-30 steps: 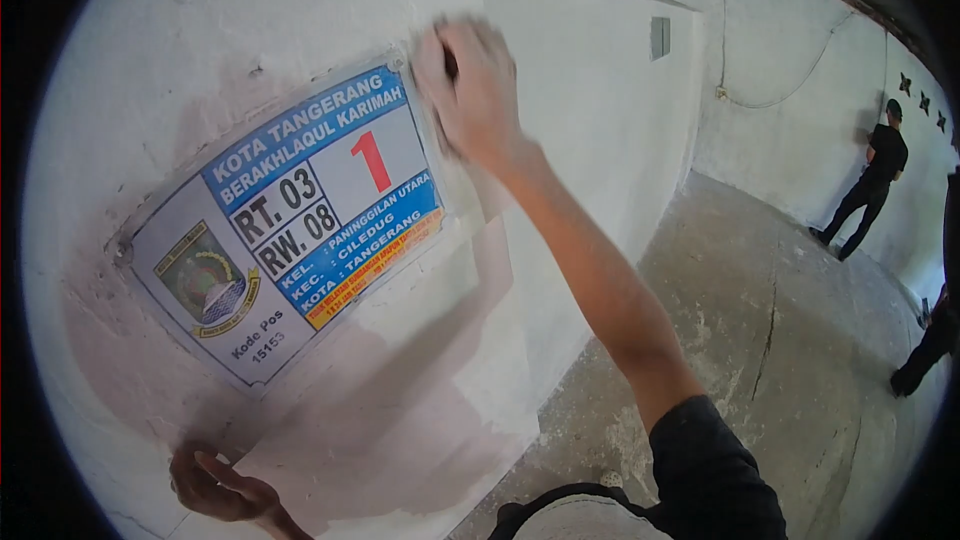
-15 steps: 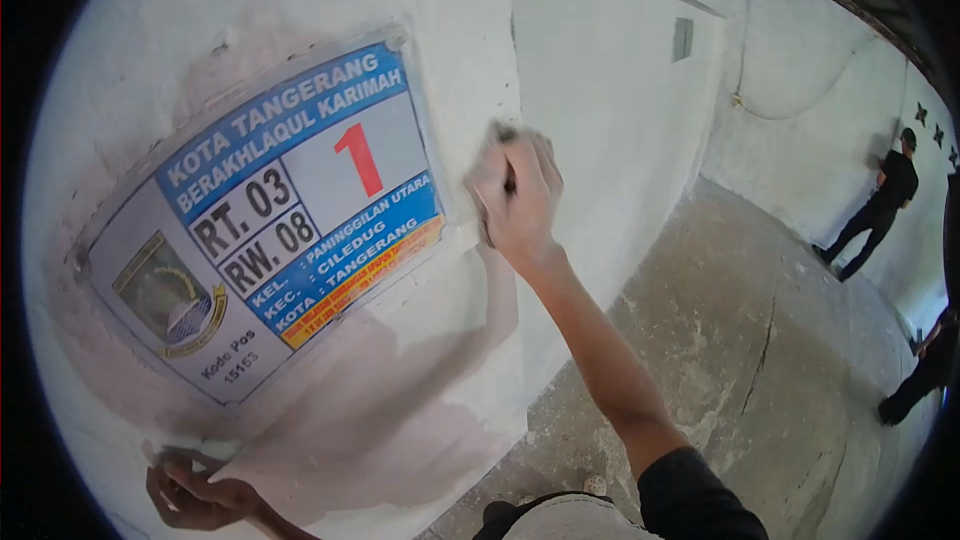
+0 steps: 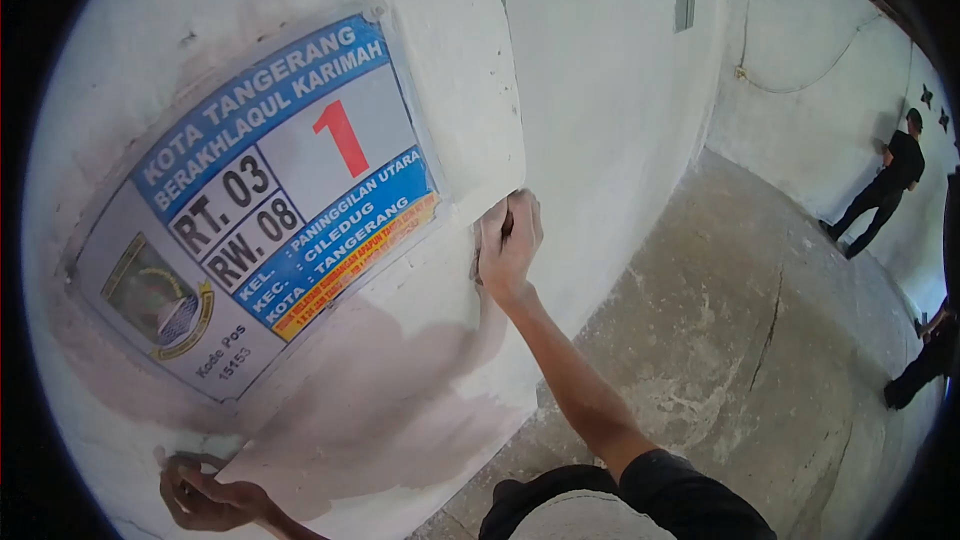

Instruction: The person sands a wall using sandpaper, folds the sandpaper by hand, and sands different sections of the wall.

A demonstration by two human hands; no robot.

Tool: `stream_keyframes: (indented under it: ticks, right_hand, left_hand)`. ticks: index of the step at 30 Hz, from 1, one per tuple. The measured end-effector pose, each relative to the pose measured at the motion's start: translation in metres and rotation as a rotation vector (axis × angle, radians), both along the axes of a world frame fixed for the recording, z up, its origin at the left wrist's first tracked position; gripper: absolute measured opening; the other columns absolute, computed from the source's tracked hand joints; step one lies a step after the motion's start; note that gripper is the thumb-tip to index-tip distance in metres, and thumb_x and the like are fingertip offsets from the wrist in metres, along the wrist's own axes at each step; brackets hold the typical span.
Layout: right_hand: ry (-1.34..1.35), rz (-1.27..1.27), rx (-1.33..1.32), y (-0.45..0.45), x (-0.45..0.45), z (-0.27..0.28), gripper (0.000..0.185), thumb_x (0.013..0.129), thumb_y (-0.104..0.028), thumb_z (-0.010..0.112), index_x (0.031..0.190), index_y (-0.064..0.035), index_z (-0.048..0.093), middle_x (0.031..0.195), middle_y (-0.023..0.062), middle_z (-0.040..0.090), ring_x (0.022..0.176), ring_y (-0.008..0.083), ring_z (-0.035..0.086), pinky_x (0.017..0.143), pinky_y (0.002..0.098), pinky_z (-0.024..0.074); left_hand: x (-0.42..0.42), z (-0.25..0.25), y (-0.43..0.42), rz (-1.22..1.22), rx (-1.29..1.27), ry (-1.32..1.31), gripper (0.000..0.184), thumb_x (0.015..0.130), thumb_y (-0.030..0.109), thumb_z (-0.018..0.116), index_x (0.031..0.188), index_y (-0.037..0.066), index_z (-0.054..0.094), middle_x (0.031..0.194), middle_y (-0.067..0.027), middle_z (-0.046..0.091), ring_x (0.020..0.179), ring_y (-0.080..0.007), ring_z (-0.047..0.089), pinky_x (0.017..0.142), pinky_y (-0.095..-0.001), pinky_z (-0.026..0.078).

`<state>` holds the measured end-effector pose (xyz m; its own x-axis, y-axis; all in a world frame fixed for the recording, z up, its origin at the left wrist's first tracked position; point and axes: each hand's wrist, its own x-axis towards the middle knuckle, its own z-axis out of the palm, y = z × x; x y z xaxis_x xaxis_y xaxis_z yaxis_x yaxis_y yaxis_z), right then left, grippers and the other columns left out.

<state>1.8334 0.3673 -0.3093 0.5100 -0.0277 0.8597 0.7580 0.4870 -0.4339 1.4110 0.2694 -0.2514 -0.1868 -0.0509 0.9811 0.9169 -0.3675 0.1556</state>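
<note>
My right hand (image 3: pixel 510 245) is closed against the vertical corner of the white wall (image 3: pixel 455 90), just right of the sign's lower right corner. A small dark bit shows between its thumb and fingers, but I cannot make out what it is. Low on the left, my left hand (image 3: pixel 210 495) has its fingers curled close to the wall below the sign; whatever they may hold is hidden. Between the two hands is a blue and white address sign (image 3: pixel 345 140) with a red number 1, fixed to the wall at a tilt in this view.
Past the corner, the side wall (image 3: pixel 600 110) runs back beside a grey, cracked concrete floor (image 3: pixel 690 340). A person in dark clothes (image 3: pixel 890 180) stands at the far wall. Part of another person (image 3: pixel 925 360) shows at the right edge. A cable (image 3: pixel 800 90) hangs on the far wall.
My right hand has moved down along the wall corner, from beside the sign's right edge to near its lower corner. My left hand stays low by the wall, and the view has shifted slightly.
</note>
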Motion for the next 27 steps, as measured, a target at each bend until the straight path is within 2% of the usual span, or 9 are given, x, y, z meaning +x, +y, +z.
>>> stream_keyframes:
  ticks: [1, 5, 8, 10, 13, 16, 17, 19, 27]
  right_hand:
    - [0.01, -0.017, -0.007, -0.001, -0.002, -0.013, 0.012, 0.093, -0.003, 0.055, 0.083, -0.0012, 0.049, 0.074, 0.0111, 0.046, 0.068, 0.027, 0.043, 0.062, 0.04, 0.0355]
    - [0.038, -0.054, -0.073, -0.008, -0.012, -0.086, 0.012, 0.091, 0.0, 0.055, 0.082, -0.0022, 0.048, 0.074, 0.013, 0.047, 0.068, 0.0303, 0.043, 0.064, 0.0423, 0.0352]
    - [0.066, -0.113, -0.124, -0.007, -0.012, -0.138, 0.012, 0.091, 0.001, 0.053, 0.081, -0.0021, 0.047, 0.075, 0.0139, 0.047, 0.068, 0.031, 0.044, 0.064, 0.0429, 0.0349]
    - [0.082, -0.138, -0.142, -0.009, -0.015, -0.135, 0.012, 0.091, 0.001, 0.053, 0.081, -0.0017, 0.047, 0.077, 0.0148, 0.047, 0.068, 0.0313, 0.043, 0.064, 0.0435, 0.035]
    - [0.109, -0.101, -0.16, -0.01, -0.017, -0.119, 0.013, 0.093, 0.0, 0.051, 0.081, -0.0003, 0.046, 0.076, 0.0151, 0.046, 0.069, 0.0322, 0.044, 0.064, 0.045, 0.0357]
    - [0.131, -0.09, -0.086, 0.001, -0.01, -0.071, 0.015, 0.095, -0.002, 0.05, 0.081, 0.0001, 0.045, 0.075, 0.0131, 0.043, 0.069, 0.0289, 0.042, 0.063, 0.0428, 0.0352]
    - [0.144, -0.089, -0.098, 0.0, -0.009, -0.055, 0.015, 0.095, -0.002, 0.05, 0.081, 0.0001, 0.045, 0.075, 0.0131, 0.043, 0.069, 0.0289, 0.042, 0.063, 0.0428, 0.0352]
    - [0.196, 0.019, -0.051, -0.003, -0.007, -0.036, 0.025, 0.102, -0.009, 0.045, 0.079, 0.0002, 0.041, 0.073, 0.0093, 0.037, 0.065, 0.0189, 0.036, 0.058, 0.0338, 0.0324]
    - [0.404, -0.031, -0.068, -0.002, -0.021, -0.121, 0.029, 0.104, -0.012, 0.042, 0.077, -0.0032, 0.037, 0.068, 0.002, 0.034, 0.062, 0.0103, 0.033, 0.055, 0.0288, 0.0298]
  left_hand:
    - [-0.005, -0.003, -0.001, 0.049, -0.038, 0.035, 0.042, 0.104, 0.034, 0.049, 0.099, -0.006, 0.059, 0.103, -0.0197, 0.062, 0.077, -0.024, 0.064, 0.065, -0.0385, 0.054]
    - [-0.014, -0.019, 0.017, -0.022, -0.025, -0.183, 0.042, 0.102, 0.033, 0.053, 0.093, -0.007, 0.061, 0.098, -0.0195, 0.063, 0.078, -0.022, 0.064, 0.065, -0.0373, 0.054]
    - [0.012, -0.005, 0.023, 0.059, 0.275, -0.211, 0.041, 0.101, 0.03, 0.056, 0.09, -0.009, 0.063, 0.088, -0.0178, 0.064, 0.073, -0.0219, 0.064, 0.065, -0.0359, 0.054]
    - [0.008, 0.003, 0.021, 0.435, 0.344, 0.041, 0.039, 0.1, 0.027, 0.056, 0.091, -0.009, 0.066, 0.081, -0.0157, 0.064, 0.065, -0.0223, 0.064, 0.059, -0.0343, 0.054]
    - [0.008, 0.0, 0.024, 0.1, 0.259, -0.11, 0.038, 0.099, 0.029, 0.058, 0.092, -0.007, 0.069, 0.08, -0.014, 0.064, 0.059, -0.0215, 0.061, 0.052, -0.0333, 0.052]
    - [0.01, 0.012, 0.016, 0.241, 0.291, 0.103, 0.041, 0.097, 0.033, 0.06, 0.081, -0.004, 0.067, 0.074, -0.0124, 0.062, 0.055, -0.019, 0.058, 0.048, -0.033, 0.05]
    - [0.025, 0.014, 0.034, -0.185, 0.437, 0.078, 0.037, 0.1, 0.022, 0.059, 0.115, -0.006, 0.038, 0.068, -0.0045, 0.046, 0.046, -0.0114, 0.04, 0.039, -0.0242, 0.034]
    - [0.019, 0.014, 0.034, -0.197, 0.431, 0.122, 0.039, 0.101, 0.024, 0.058, 0.115, -0.005, 0.037, 0.067, -0.0029, 0.043, 0.046, -0.0104, 0.039, 0.038, -0.023, 0.032]
    - [0.023, 0.019, 0.034, -0.147, 0.443, 0.151, 0.039, 0.102, 0.034, 0.057, 0.112, 0.001, 0.038, 0.071, 0.001, 0.039, 0.047, -0.0057, 0.033, 0.038, -0.0221, 0.028]
